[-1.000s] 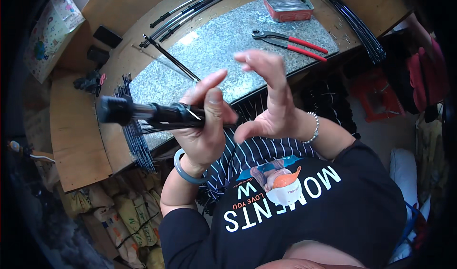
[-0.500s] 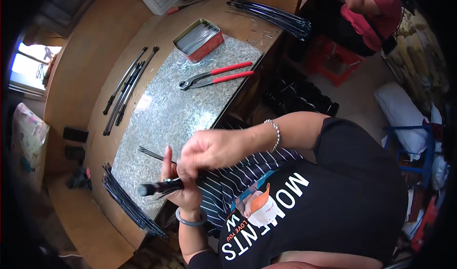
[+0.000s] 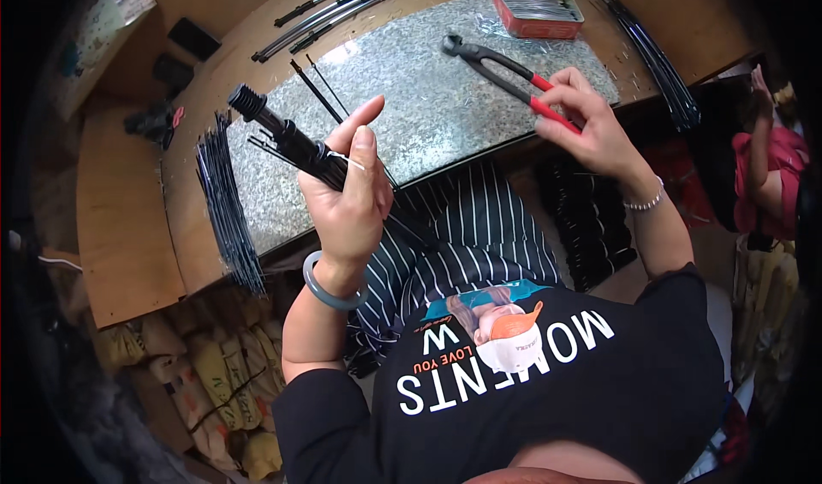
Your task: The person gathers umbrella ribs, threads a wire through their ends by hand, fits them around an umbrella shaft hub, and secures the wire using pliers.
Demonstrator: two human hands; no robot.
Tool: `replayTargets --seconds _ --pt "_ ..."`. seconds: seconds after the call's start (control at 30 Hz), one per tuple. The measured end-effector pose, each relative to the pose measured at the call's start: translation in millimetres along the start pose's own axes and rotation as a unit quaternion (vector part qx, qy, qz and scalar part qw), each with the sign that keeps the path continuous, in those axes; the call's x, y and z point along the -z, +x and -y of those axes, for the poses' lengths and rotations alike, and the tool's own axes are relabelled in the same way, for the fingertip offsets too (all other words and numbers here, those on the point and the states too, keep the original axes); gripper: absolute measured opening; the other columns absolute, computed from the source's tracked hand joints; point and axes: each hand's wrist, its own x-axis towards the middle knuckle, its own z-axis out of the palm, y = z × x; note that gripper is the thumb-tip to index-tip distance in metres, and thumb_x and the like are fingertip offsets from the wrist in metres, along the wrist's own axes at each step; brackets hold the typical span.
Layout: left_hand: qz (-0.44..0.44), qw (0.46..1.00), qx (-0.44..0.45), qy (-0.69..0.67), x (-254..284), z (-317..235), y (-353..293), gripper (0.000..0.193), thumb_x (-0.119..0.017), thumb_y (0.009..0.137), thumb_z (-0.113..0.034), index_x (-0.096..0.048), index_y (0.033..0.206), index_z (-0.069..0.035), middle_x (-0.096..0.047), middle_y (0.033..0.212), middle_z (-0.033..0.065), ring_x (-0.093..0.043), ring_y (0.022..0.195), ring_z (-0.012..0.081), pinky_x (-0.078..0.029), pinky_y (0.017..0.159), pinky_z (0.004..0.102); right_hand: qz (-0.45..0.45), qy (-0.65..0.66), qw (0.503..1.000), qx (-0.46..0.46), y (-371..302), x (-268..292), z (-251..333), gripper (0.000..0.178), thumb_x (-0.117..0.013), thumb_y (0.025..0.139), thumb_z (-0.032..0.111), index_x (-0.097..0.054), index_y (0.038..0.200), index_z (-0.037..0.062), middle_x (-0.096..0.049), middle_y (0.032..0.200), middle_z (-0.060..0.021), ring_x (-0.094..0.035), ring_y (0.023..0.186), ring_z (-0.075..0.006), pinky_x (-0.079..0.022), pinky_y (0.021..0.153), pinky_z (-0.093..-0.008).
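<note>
Black ribbed-ended rod bundle (image 3: 295, 142) gripped in the left hand (image 3: 342, 210) over the near-left edge of the grey speckled stone slab (image 3: 411, 116), tool pickup appears underway, calling for firm hold of red-handled steel nippers (image 3: 503, 80) at slab's right, which the right hand (image 3: 592, 133), earlier near the bundle, now clasps in curled fingers.

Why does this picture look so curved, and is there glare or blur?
Head view throughout: the fisheye lens bends the wooden desk and leaves black corners; pale glare lies on the speckled slab; the left hand, right hand and red-handled pliers look fairly sharp; the lower left is dim.
</note>
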Motion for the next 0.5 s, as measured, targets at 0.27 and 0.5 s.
replayTargets --seconds 0.27,0.5 --pt "-0.014 1.000 0.018 0.012 1 6 5 0.028 -0.049 0.093 -0.013 -0.055 0.115 0.005 -0.040 0.049 -0.0082 -0.034 0.039 -0.0007 -0.026 0.036 0.0161 -0.062 -0.291 0.915 0.272 0 -3 90 0.035 -0.079 0.056 0.019 -0.068 0.089 0.0119 -0.049 0.093 -0.0045 -0.051 0.071 -0.0171 -0.045 0.059 -0.0275" --pt "-0.019 1.000 0.004 0.018 5 7 6 0.027 -0.050 0.092 -0.010 -0.055 0.114 0.005 -0.041 0.051 -0.0082 -0.035 0.040 -0.0009 -0.027 0.037 0.0156 -0.070 -0.325 0.894 0.300 -3 -5 97 0.039 -0.079 0.055 0.021 -0.067 0.092 0.0123 -0.051 0.093 -0.0045 -0.052 0.071 -0.0168 -0.045 0.058 -0.0272"
